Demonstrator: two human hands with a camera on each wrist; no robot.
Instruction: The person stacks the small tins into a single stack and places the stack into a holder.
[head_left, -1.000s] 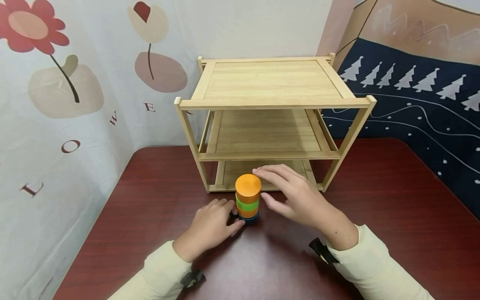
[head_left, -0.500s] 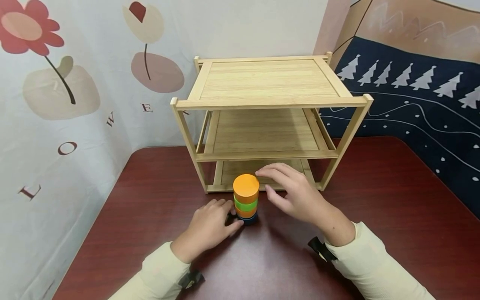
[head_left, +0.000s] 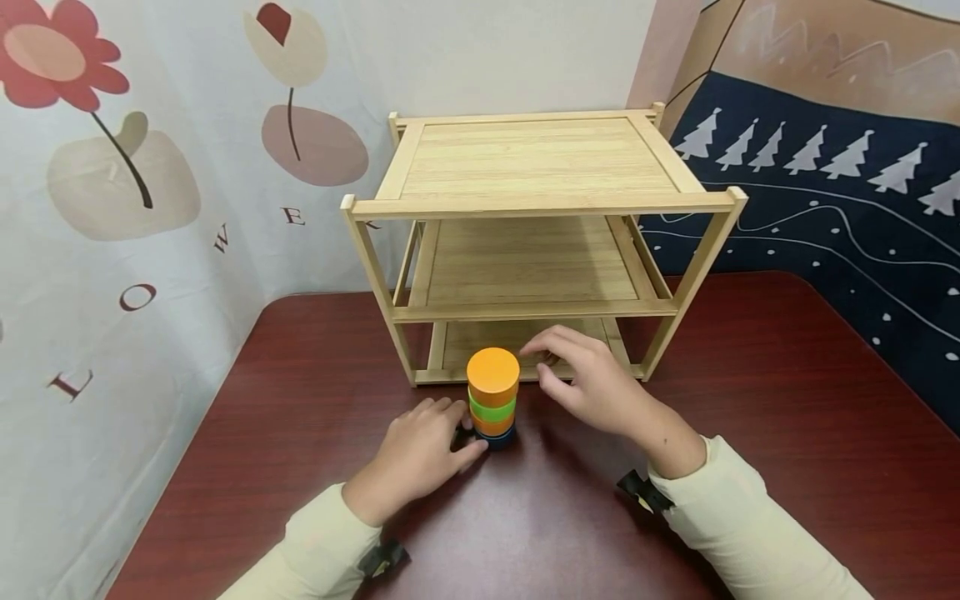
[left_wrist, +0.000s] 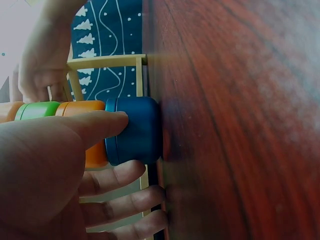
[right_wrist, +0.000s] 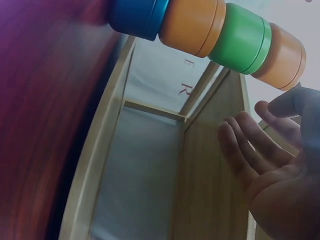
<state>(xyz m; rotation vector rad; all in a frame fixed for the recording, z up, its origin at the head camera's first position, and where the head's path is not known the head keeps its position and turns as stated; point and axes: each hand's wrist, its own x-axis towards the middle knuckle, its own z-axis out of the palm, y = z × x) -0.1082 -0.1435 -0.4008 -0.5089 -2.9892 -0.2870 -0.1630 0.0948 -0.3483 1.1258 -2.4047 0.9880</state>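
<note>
A stack of small round lidded jars stands upright on the table. At its bottom is a blue jar (left_wrist: pixel 140 132), then come a lower orange jar (right_wrist: pixel 194 25), a green jar (head_left: pixel 492 408) and a top orange jar (head_left: pixel 493 371). My left hand (head_left: pixel 422 450) holds the blue jar between thumb and index finger; the other fingers extend beside it near the tabletop. To the right of the top jar, my right hand (head_left: pixel 592 383) hovers with loosely bent fingers, apart from the stack and holding nothing.
Right behind the stack stands a three-tier wooden shelf (head_left: pixel 536 204) on the dark red table (head_left: pixel 300 358). A flower-printed cloth (head_left: pixel 225 150) hangs at the left and back, and a navy cloth with white trees (head_left: pixel 825 225) at the right.
My right hand has drawn slightly away to the right from the top orange jar, and its fingers have bent more. The left hand and the stack stay in place.
</note>
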